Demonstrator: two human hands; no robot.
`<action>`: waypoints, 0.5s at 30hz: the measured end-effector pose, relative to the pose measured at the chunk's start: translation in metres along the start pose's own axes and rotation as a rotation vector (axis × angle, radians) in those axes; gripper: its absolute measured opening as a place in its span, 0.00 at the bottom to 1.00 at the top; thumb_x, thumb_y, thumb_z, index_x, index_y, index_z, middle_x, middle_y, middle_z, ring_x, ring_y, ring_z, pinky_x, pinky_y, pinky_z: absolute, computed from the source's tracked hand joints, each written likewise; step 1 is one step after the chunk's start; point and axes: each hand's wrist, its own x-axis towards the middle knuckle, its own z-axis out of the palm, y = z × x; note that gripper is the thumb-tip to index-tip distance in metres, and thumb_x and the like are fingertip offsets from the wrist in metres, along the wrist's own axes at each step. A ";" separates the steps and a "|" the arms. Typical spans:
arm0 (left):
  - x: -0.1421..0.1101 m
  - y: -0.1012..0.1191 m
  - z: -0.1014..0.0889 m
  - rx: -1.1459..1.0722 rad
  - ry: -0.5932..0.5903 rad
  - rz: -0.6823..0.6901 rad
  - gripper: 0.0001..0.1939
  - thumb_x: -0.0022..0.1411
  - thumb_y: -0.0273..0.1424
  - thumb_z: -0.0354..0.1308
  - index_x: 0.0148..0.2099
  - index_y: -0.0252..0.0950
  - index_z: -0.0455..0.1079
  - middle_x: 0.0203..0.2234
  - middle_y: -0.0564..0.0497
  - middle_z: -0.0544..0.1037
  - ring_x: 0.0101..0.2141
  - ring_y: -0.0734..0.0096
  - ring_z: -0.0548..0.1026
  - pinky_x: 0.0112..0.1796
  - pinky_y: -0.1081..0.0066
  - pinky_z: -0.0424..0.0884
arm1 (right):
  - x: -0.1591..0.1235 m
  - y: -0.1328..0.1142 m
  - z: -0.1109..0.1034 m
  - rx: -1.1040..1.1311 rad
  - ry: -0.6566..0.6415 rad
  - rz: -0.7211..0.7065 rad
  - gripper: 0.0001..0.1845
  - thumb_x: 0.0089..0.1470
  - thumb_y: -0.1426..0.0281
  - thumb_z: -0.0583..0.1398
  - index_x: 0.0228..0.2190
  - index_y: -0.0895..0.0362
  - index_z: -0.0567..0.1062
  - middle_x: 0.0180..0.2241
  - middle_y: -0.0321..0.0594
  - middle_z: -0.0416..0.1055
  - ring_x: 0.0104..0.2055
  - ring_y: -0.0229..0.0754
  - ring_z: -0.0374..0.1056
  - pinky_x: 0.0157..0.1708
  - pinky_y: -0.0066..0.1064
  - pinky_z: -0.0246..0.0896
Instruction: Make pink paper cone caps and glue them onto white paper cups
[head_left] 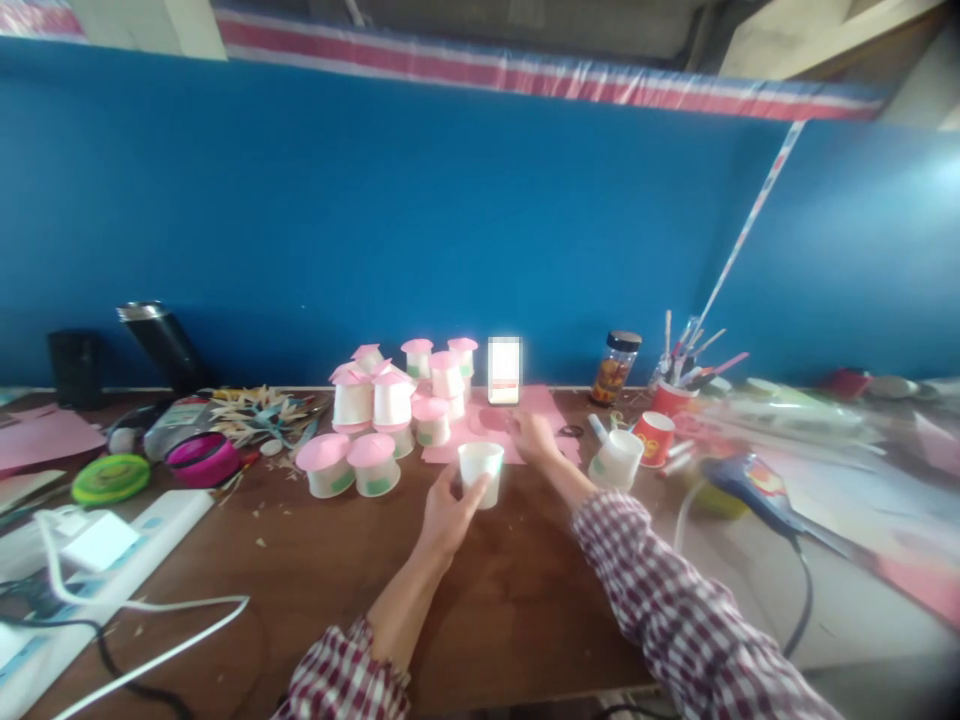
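Note:
A white paper cup [481, 462] stands upright in my left hand [444, 515], whose thumb and fingers close round its side. My right hand [538, 440] reaches over a pink paper sheet [551, 405], fingers curled and slightly blurred. Their tips meet the edge of a round pink paper piece [491, 420]; what they pinch is hidden. Left of the cup are several upturned paper cups with pink paper tops [373, 462], some stacked. Behind the hands a bright phone [504, 372] leans upright against the blue wall.
A white cup [624, 455], a red paper cup [654, 438] and a jar [616, 368] stand at right. Beyond them lies a glue gun [772, 495] with its cord. At left are a power strip [169, 515], cables, a pink tape roll [202, 460] and a pile of sticks [259, 415].

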 end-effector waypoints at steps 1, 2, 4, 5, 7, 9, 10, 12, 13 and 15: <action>0.000 0.000 0.001 -0.022 -0.017 0.007 0.27 0.49 0.42 0.63 0.49 0.33 0.69 0.39 0.44 0.77 0.39 0.61 0.74 0.38 0.67 0.69 | -0.006 -0.002 -0.002 0.011 -0.010 -0.019 0.15 0.58 0.71 0.50 0.35 0.61 0.77 0.33 0.48 0.76 0.36 0.46 0.71 0.35 0.30 0.61; 0.000 -0.001 0.001 -0.047 -0.028 0.011 0.28 0.49 0.41 0.63 0.51 0.34 0.67 0.41 0.44 0.76 0.40 0.61 0.74 0.39 0.67 0.69 | -0.013 -0.003 -0.004 0.035 -0.024 -0.050 0.14 0.57 0.72 0.51 0.36 0.60 0.77 0.33 0.46 0.76 0.35 0.44 0.71 0.35 0.29 0.61; 0.000 -0.003 0.001 -0.087 -0.025 0.005 0.32 0.49 0.40 0.64 0.55 0.36 0.63 0.44 0.43 0.75 0.43 0.60 0.73 0.42 0.66 0.69 | -0.028 -0.005 -0.009 0.136 -0.046 -0.141 0.14 0.57 0.73 0.52 0.39 0.57 0.76 0.35 0.42 0.76 0.35 0.41 0.71 0.35 0.27 0.62; 0.000 -0.004 0.001 -0.097 -0.025 -0.005 0.34 0.49 0.40 0.64 0.57 0.36 0.61 0.45 0.43 0.74 0.44 0.60 0.73 0.43 0.65 0.69 | -0.035 -0.006 -0.012 0.212 -0.049 -0.191 0.15 0.57 0.73 0.51 0.41 0.56 0.75 0.36 0.41 0.76 0.35 0.41 0.72 0.35 0.28 0.63; 0.001 -0.007 0.001 -0.101 -0.027 -0.023 0.37 0.48 0.40 0.65 0.59 0.37 0.58 0.46 0.42 0.74 0.46 0.59 0.72 0.44 0.64 0.69 | -0.046 -0.006 -0.017 0.353 -0.035 -0.260 0.16 0.56 0.73 0.52 0.44 0.57 0.74 0.38 0.42 0.76 0.36 0.42 0.72 0.37 0.30 0.65; 0.002 -0.010 0.000 -0.100 -0.039 -0.031 0.39 0.48 0.40 0.65 0.60 0.37 0.56 0.46 0.42 0.73 0.46 0.59 0.72 0.44 0.63 0.69 | -0.054 -0.007 -0.022 0.413 -0.010 -0.265 0.18 0.54 0.76 0.53 0.45 0.57 0.74 0.39 0.43 0.76 0.39 0.44 0.72 0.40 0.33 0.65; 0.002 -0.010 -0.001 -0.095 -0.047 -0.031 0.40 0.48 0.40 0.65 0.61 0.37 0.56 0.46 0.42 0.73 0.45 0.58 0.72 0.44 0.62 0.69 | -0.056 -0.007 -0.024 0.416 0.000 -0.257 0.19 0.52 0.78 0.54 0.45 0.57 0.74 0.40 0.44 0.76 0.40 0.44 0.72 0.41 0.34 0.65; 0.002 -0.011 -0.002 -0.079 -0.055 -0.024 0.40 0.48 0.40 0.65 0.61 0.36 0.56 0.45 0.42 0.74 0.45 0.59 0.72 0.44 0.62 0.69 | -0.061 -0.009 -0.028 0.408 0.011 -0.251 0.22 0.49 0.81 0.53 0.45 0.58 0.75 0.41 0.45 0.75 0.41 0.45 0.72 0.42 0.35 0.65; 0.002 -0.011 -0.002 -0.072 -0.058 -0.019 0.40 0.48 0.40 0.65 0.61 0.36 0.56 0.45 0.42 0.74 0.44 0.59 0.72 0.44 0.62 0.69 | -0.062 -0.010 -0.029 0.402 0.016 -0.255 0.24 0.47 0.83 0.53 0.45 0.58 0.74 0.41 0.45 0.75 0.42 0.45 0.71 0.43 0.35 0.65; 0.001 -0.010 -0.002 -0.065 -0.052 -0.014 0.39 0.48 0.40 0.65 0.60 0.36 0.57 0.45 0.42 0.74 0.44 0.59 0.72 0.44 0.62 0.69 | -0.065 -0.014 -0.031 0.391 0.031 -0.266 0.27 0.45 0.85 0.51 0.45 0.59 0.74 0.42 0.45 0.75 0.42 0.45 0.71 0.43 0.35 0.64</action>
